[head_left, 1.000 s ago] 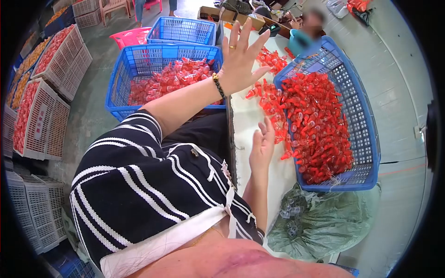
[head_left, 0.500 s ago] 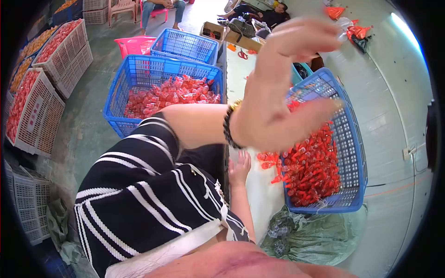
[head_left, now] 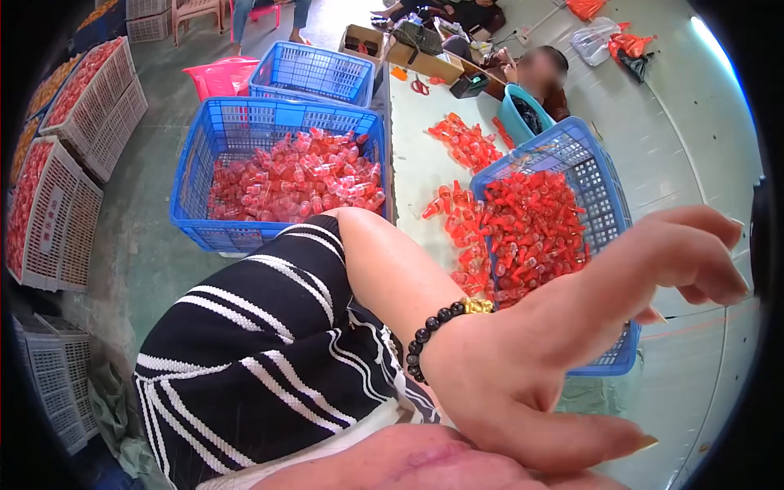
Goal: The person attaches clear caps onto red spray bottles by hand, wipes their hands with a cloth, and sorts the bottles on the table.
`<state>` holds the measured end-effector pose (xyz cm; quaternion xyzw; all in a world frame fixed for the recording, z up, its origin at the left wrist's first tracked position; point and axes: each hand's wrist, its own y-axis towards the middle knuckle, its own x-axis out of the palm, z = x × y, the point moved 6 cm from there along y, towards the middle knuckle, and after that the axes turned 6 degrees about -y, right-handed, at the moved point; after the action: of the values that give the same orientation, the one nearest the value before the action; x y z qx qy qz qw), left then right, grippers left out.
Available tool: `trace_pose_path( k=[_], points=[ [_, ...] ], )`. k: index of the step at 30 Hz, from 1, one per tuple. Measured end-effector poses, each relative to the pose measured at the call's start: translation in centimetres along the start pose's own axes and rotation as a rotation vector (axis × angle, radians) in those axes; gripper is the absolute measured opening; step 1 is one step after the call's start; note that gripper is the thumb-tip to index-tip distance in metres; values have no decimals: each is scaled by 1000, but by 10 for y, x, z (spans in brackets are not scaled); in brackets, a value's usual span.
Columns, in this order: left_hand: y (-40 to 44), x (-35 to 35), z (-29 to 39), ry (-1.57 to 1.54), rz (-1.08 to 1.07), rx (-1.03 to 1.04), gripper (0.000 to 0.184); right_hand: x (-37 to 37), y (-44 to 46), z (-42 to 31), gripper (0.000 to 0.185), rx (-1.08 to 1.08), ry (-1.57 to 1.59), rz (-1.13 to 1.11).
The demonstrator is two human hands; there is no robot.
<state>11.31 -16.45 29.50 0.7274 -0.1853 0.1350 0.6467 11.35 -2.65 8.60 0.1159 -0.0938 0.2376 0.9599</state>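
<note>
My left hand (head_left: 543,351), with a black bead and gold bracelet on the wrist, reaches across the lower right, close to the camera. Its thumb is spread from the bent fingers, and nothing shows between them. Behind it stands a blue basket (head_left: 606,192) of red, clear-ended plastic pieces (head_left: 535,233), partly covered by the hand. More red pieces (head_left: 464,143) lie loose on the white table (head_left: 415,139) beside that basket. My right hand is out of sight.
Left of the table is another blue basket (head_left: 186,175) of red pieces, with an empty blue basket (head_left: 314,72) behind. Crates (head_left: 61,233) line the far left. A person (head_left: 543,77) is beside a teal basin (head_left: 514,114); scissors (head_left: 420,85) lie on the table.
My left hand has swung down and right from over the table, nearer the camera. My right hand, earlier low by the table's edge, has gone from view. The view has shifted slightly.
</note>
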Motion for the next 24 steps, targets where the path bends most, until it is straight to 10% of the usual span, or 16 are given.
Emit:
trace_pose_path(
  k=[9, 12, 16, 18, 24],
  points=[
    [-22, -17, -62, 41, -177, -290, 54, 15, -46, 246, 47, 8, -630, -604],
    [-52, -22, -94, -17, -217, -466, 53, 93, -52, 149, 54, 253, -904, -703],
    [-133, -76, -175, 375, -267, -731, 50, 70, -30, -51, 50, 156, -2822, -1212],
    [-178, -159, -223, 855, -496, -662, 55, 71, -41, -182, 49, 208, -3851, -984],
    [-247, -365, -271, 1570, -715, -1150, 60, 74, -40, -193, 55, 401, -3898, -718]
  ],
)
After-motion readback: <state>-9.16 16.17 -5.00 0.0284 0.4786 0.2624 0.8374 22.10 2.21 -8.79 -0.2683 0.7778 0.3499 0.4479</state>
